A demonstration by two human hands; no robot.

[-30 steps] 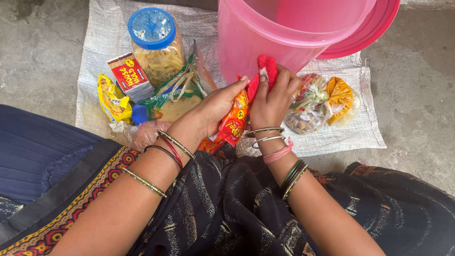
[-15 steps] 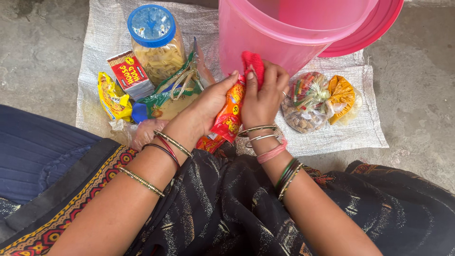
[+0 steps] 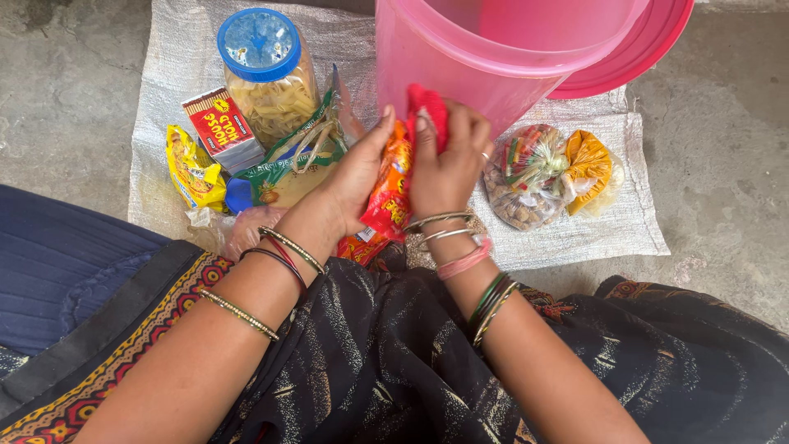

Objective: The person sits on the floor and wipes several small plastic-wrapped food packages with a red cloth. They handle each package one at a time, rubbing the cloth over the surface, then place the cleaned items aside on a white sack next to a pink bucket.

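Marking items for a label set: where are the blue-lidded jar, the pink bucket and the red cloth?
blue-lidded jar [image 3: 259, 41], head view, on its lid.
pink bucket [image 3: 427, 62], head view, on its outer wall.
red cloth [image 3: 429, 103], head view, on the fold above the fingers.

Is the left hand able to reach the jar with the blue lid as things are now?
Probably yes, once freed. The left hand holds the orange snack packet; the jar stands close beyond it, with only a low green packet lying between.
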